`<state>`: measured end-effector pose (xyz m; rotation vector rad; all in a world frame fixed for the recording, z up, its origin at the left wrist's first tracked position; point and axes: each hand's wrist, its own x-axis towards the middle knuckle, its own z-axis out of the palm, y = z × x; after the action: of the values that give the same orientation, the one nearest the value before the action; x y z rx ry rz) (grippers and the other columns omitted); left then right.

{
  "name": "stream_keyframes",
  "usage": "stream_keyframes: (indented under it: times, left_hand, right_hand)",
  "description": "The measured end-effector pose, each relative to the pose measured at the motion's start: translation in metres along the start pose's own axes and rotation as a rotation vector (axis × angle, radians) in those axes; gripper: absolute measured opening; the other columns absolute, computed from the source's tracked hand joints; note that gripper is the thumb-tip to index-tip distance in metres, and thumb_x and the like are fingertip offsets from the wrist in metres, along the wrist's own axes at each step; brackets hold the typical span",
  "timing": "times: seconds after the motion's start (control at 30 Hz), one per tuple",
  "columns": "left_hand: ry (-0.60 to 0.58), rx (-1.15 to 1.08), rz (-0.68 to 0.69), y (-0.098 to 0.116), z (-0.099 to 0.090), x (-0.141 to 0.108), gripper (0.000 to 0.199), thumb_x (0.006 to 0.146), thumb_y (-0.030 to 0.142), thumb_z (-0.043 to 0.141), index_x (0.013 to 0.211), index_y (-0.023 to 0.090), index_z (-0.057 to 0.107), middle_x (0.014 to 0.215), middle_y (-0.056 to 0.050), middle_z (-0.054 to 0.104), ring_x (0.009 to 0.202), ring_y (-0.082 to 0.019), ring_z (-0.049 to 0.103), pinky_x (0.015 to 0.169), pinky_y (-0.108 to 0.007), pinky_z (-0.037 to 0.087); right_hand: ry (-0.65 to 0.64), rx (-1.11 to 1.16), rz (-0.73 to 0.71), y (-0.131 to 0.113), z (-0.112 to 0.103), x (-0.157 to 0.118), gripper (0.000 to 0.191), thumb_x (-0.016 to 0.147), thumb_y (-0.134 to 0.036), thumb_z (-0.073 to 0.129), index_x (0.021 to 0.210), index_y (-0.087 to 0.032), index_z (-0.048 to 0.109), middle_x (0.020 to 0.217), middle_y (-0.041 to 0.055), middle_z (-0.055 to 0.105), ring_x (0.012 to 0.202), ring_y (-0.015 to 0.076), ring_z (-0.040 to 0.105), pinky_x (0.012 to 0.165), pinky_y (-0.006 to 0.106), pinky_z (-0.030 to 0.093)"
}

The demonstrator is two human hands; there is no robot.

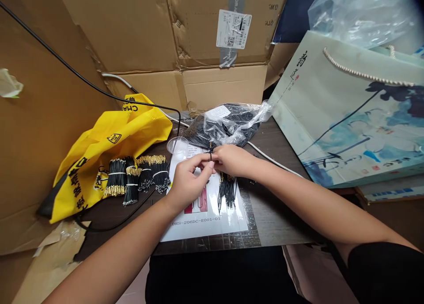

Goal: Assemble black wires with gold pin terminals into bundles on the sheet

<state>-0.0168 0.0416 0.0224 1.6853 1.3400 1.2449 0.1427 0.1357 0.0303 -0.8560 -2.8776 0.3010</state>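
Both hands [212, 165] pinch a wire bundle [227, 190], seemingly hanging upright, tips pointing down.

Wire bundles [135, 178] left of sheet [205, 215]; plastic bag [228, 123] behind it.

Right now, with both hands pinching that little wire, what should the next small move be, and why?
Probably lay the black wire onto the loose pile beneath. The left hand and right hand pinch it just above that pile, while the tied bundles lie finished to the left.
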Motion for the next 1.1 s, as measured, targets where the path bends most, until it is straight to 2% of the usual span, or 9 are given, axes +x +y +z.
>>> stream_keyframes:
  times: [0.1, 0.23, 0.4, 0.5, 0.6, 0.8, 0.9, 1.03, 1.1]
  left_hand:
    - [0.007, -0.113, -0.086, -0.001, 0.001, -0.001, 0.027, 0.09, 0.028, 0.057, 0.115, 0.019, 0.06, 0.068, 0.002, 0.064, 0.067, -0.011, 0.06, 0.07, -0.025, 0.049]
    - [0.013, -0.238, -0.14, 0.001, 0.0, 0.0, 0.012, 0.093, 0.028, 0.053, 0.098, 0.019, 0.058, 0.058, 0.004, 0.059, 0.056, -0.009, 0.055, 0.06, -0.021, 0.045]
    - [0.053, -0.265, -0.124, 0.0, -0.001, 0.004, 0.024, 0.096, 0.037, 0.049, 0.086, 0.017, 0.057, 0.056, 0.004, 0.055, 0.053, -0.007, 0.052, 0.055, -0.019, 0.042]
    - [0.07, -0.285, -0.123, 0.0, -0.001, 0.006, 0.024, 0.094, 0.038, 0.053, 0.085, 0.016, 0.057, 0.07, 0.0, 0.062, 0.059, -0.008, 0.058, 0.059, -0.02, 0.048]
    - [0.068, -0.283, -0.132, -0.002, 0.001, 0.006, 0.023, 0.093, 0.037, 0.056, 0.091, 0.015, 0.059, 0.077, -0.001, 0.064, 0.061, -0.007, 0.06, 0.061, -0.02, 0.05]
    - [-0.084, -0.231, -0.219, -0.008, 0.007, 0.0, 0.026, 0.089, 0.039, 0.06, 0.103, 0.018, 0.063, 0.077, -0.001, 0.066, 0.058, -0.009, 0.06, 0.054, -0.021, 0.049]
    - [-0.14, -0.062, -0.145, -0.008, 0.009, -0.001, 0.019, 0.088, 0.034, 0.061, 0.098, 0.018, 0.066, 0.075, 0.0, 0.065, 0.057, -0.009, 0.059, 0.054, -0.022, 0.046]
    - [-0.157, 0.191, 0.074, -0.006, 0.008, 0.0, 0.009, 0.086, 0.022, 0.06, 0.086, 0.018, 0.067, 0.074, 0.0, 0.063, 0.066, -0.01, 0.054, 0.062, -0.023, 0.042]
    - [-0.174, 0.243, 0.125, -0.005, 0.008, 0.0, 0.007, 0.085, 0.019, 0.058, 0.084, 0.017, 0.065, 0.075, 0.0, 0.061, 0.066, -0.009, 0.051, 0.063, -0.024, 0.04]
  right_hand:
    - [-0.039, -0.057, 0.06, -0.004, 0.008, 0.006, 0.011, 0.087, -0.024, 0.06, 0.085, -0.018, 0.069, 0.08, 0.0077, 0.07, 0.07, 0.0183, 0.062, 0.058, 0.027, 0.031]
    - [-0.042, -0.085, 0.078, -0.004, 0.009, 0.011, 0.014, 0.09, -0.025, 0.055, 0.092, -0.017, 0.066, 0.087, 0.0091, 0.071, 0.075, 0.0197, 0.064, 0.06, 0.028, 0.031]
    - [-0.006, -0.05, 0.039, -0.003, 0.01, 0.012, 0.01, 0.088, -0.019, 0.054, 0.09, -0.016, 0.064, 0.089, 0.0083, 0.068, 0.076, 0.0176, 0.061, 0.062, 0.027, 0.032]
    - [0.085, 0.029, 0.062, -0.002, 0.011, 0.006, 0.012, 0.09, -0.016, 0.053, 0.085, -0.016, 0.063, 0.086, 0.0064, 0.067, 0.073, 0.0149, 0.058, 0.063, 0.026, 0.032]
    - [0.245, 0.146, 0.128, 0.0, 0.007, -0.007, 0.01, 0.089, -0.013, 0.054, 0.087, -0.016, 0.064, 0.082, 0.0034, 0.067, 0.072, 0.0136, 0.057, 0.065, 0.025, 0.035]
    - [0.503, 0.332, 0.179, 0.0, 0.004, -0.05, 0.016, 0.091, -0.014, 0.056, 0.1, -0.018, 0.069, 0.092, 0.0032, 0.071, 0.08, 0.0139, 0.062, 0.073, 0.026, 0.045]
    - [0.56, 0.38, 0.165, -0.002, 0.012, -0.067, 0.023, 0.093, -0.013, 0.052, 0.108, -0.02, 0.07, 0.093, 0.0038, 0.07, 0.083, 0.0145, 0.063, 0.075, 0.028, 0.048]
    - [0.596, 0.447, 0.176, -0.004, 0.022, -0.075, 0.019, 0.094, -0.013, 0.051, 0.101, -0.018, 0.068, 0.09, 0.0045, 0.066, 0.083, 0.0152, 0.062, 0.076, 0.03, 0.049]
    - [0.611, 0.467, 0.177, -0.006, 0.024, -0.075, 0.015, 0.093, -0.013, 0.052, 0.099, -0.017, 0.066, 0.087, 0.004, 0.064, 0.081, 0.0151, 0.061, 0.075, 0.03, 0.048]
